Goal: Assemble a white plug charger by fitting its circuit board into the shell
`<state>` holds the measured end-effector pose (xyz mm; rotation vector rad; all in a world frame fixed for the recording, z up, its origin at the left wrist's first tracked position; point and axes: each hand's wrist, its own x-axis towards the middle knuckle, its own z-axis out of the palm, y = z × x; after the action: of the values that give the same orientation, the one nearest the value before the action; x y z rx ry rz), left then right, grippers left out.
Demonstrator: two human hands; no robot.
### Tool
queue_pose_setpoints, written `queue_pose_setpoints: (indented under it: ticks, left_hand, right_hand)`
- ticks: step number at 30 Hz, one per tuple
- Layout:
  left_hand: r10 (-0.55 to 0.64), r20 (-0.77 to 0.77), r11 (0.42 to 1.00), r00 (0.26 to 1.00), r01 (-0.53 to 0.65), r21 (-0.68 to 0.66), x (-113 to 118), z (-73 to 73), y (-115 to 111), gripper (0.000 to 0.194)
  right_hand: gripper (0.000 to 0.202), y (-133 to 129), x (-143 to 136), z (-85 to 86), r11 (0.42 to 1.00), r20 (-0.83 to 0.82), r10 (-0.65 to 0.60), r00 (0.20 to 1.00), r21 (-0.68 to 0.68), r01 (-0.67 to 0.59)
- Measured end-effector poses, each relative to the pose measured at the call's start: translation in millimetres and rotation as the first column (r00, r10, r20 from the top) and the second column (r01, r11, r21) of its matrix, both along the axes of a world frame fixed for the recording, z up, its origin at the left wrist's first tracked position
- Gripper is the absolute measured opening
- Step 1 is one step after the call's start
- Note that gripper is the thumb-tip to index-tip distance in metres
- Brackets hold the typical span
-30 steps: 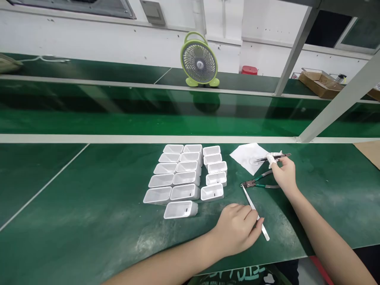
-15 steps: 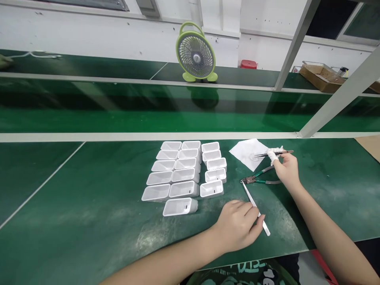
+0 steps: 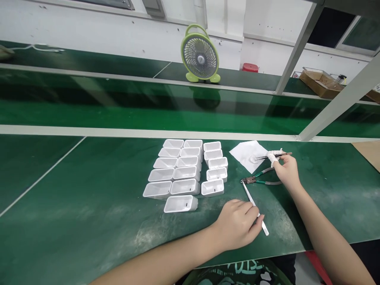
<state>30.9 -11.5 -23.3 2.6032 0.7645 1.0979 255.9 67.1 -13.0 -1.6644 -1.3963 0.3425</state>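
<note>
My right hand (image 3: pixel 285 171) is still pinching tweezers (image 3: pixel 274 155) over the paper (image 3: pixel 247 154); my left hand (image 3: pixel 239 227), unmoved, is gripping the white tool (image 3: pixel 254 208).

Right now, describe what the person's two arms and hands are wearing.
Both forearms are bare, with no sleeves, gloves, watch or rings in view. The left hand wears nothing. The right hand has one white finger cot over a fingertip, apparently the index finger; the other fingers are uncovered.
</note>
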Motion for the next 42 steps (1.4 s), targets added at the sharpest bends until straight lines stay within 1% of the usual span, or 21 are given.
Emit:
queue_pose_setpoints:
  ticks: [3,7,8,10,13,17,21,26,29,32,36,39,42]
  left_hand:
    - [0.02,-0.005,1.0,1.0,-0.02,-0.018,0,3.5,3,0.023]
    - [0.066,-0.022,0.995,0.998,-0.068,-0.072,-1,9.2,13,0.015]
    - [0.083,-0.045,0.992,0.996,-0.087,-0.092,-2,9.3,16,0.017]
    - [0.117,-0.124,0.982,0.985,-0.134,-0.135,-2,7.1,22,0.028]
    - [0.133,-0.258,0.963,0.957,-0.186,-0.195,-3,0.2,26,0.039]
    - [0.103,-0.324,0.959,0.94,-0.181,-0.219,-2,-5.5,29,0.044]
    - [0.075,-0.36,0.955,0.93,-0.171,-0.243,3,-5.3,33,0.048]
    - [0.088,-0.367,0.95,0.926,-0.188,-0.248,7,-3.4,36,0.049]
    - [0.093,-0.352,0.96,0.932,-0.177,-0.217,5,-1.7,35,0.048]
    - [0.093,-0.332,0.97,0.939,-0.161,-0.182,2,-0.8,34,0.043]
    - [0.099,-0.314,0.974,0.944,-0.157,-0.166,0,-0.8,34,0.039]
    - [0.101,-0.306,0.973,0.947,-0.158,-0.168,1,-0.9,35,0.037]
    - [0.103,-0.305,0.972,0.947,-0.161,-0.173,1,-1.2,35,0.036]
  right_hand:
    - [0.018,-3,-5,1.9,0.998,0.011,0.054,0.998,-0.025,-0.054]
    - [0.015,-9,-11,7.6,0.992,0.02,0.123,0.992,-0.028,-0.122]
    - [0.015,-10,-11,9.0,0.992,0.02,0.127,0.992,-0.02,-0.126]
    - [0.016,-12,-11,11.2,0.994,0.017,0.111,0.994,0.0,-0.111]
    - [0.017,-12,-12,12.4,0.997,0.003,0.074,0.997,0.034,-0.075]
    - [0.018,-10,-17,11.7,0.993,-0.026,0.098,0.995,0.063,-0.096]
    - [0.02,-7,-18,9.7,0.995,-0.037,0.096,0.995,0.034,-0.095]
    - [0.021,-6,-16,5.9,0.998,-0.039,0.054,0.998,-0.014,-0.055]
    - [0.021,-10,-18,5.1,0.996,-0.053,0.075,0.996,-0.034,-0.077]
    - [0.019,-13,-19,8.6,0.995,-0.075,0.089,0.993,-0.036,-0.092]
    - [0.017,-13,-15,16.6,0.998,-0.12,0.07,0.99,0.017,-0.068]
    - [0.017,-12,-16,16.1,0.991,-0.141,0.132,0.981,0.032,-0.129]
    - [0.015,-10,-20,8.7,0.977,-0.137,0.21,0.968,-0.004,-0.213]
